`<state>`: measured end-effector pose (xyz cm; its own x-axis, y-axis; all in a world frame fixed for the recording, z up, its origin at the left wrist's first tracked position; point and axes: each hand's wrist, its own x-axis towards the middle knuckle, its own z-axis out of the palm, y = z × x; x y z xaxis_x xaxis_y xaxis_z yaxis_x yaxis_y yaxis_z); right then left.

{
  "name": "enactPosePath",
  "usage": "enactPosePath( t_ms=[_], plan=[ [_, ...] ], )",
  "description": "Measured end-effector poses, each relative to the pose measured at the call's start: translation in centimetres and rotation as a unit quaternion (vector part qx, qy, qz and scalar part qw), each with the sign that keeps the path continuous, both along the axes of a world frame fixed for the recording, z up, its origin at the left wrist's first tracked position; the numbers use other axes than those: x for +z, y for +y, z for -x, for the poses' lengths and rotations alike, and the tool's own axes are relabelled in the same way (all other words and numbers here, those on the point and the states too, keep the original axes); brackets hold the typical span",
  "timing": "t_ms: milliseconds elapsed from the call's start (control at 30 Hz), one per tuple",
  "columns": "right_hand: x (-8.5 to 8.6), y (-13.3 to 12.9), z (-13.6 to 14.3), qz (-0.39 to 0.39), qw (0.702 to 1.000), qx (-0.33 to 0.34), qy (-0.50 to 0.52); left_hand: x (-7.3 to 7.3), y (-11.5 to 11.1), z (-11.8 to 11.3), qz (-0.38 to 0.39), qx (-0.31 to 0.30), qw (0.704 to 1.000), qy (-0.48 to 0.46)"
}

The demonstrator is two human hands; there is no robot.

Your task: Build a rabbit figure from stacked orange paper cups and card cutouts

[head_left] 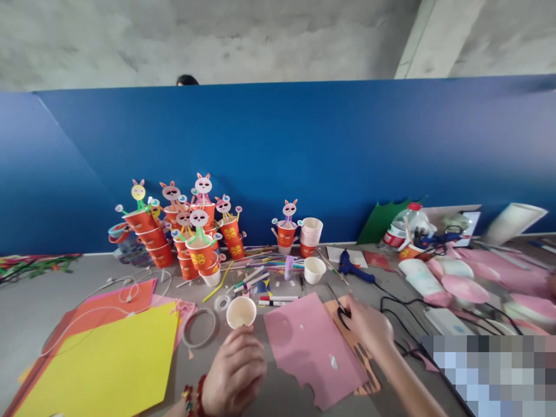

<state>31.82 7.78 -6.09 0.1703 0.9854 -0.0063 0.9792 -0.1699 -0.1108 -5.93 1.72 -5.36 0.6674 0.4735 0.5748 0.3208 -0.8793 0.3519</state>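
My left hand (238, 370), with beaded bracelets at the wrist, is closed just below a white paper cup (241, 313); its fingertips meet the cup's near rim. At the right, the fingers of my right hand (365, 324) are closed on the black handles of the scissors (343, 311), whose blades point up and left. Under the scissors lies an orange sheet (369, 379) with dark marks. Beside it is a pink sheet (310, 347) with a cut lower edge. Two markers (278, 300) lie between the hands.
Stacked red cups with rabbit figures (202, 255) stand at the back left, a cup stack (311, 234) at centre. A yellow sheet (108, 359) lies at left. A blue glue gun (354, 267), cables, a bottle (403, 226) and pink-white pieces (464, 288) are at right.
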Motion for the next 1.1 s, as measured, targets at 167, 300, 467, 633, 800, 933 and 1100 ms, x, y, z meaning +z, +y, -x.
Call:
enactPosePath(
  t_ms=[167, 300, 467, 633, 800, 933, 1100],
  plan=[
    [0.3, 0.6, -0.7, 0.021, 0.998, 0.039, 0.044, 0.5, -0.1, -1.2, 0.037, -0.028, 0.999, 0.028],
    [0.3, 0.7, -1.9, 0.040, 0.990, 0.077, 0.107, -0.1, -0.2, -0.5, 0.022, 0.005, 1.000, 0.007],
    [0.1, 0.2, -2.3, -0.020, 0.989, 0.060, 0.131, 0.6, 1.2, 0.9, -0.015, 0.249, 0.966, -0.064],
    [1.4, -1.6, 2.2, -0.085, 0.977, 0.115, 0.159, 0.8, 3.6, 1.3, 0.041, 0.290, 0.956, 0.009],
    [2.5, -3.3, 8.4, -0.062, 0.937, 0.255, 0.229, -0.3, 4.3, 1.1, 0.075, 0.288, 0.954, 0.042],
    [2.1, -3.5, 10.6, -0.051, 0.911, 0.311, 0.266, -0.2, 3.6, 1.6, 0.068, 0.312, 0.946, 0.060],
    [0.4, -3.2, 11.0, -0.082, 0.906, 0.290, 0.298, 0.8, 3.4, 2.7, 0.053, 0.312, 0.948, 0.045]
  ],
)
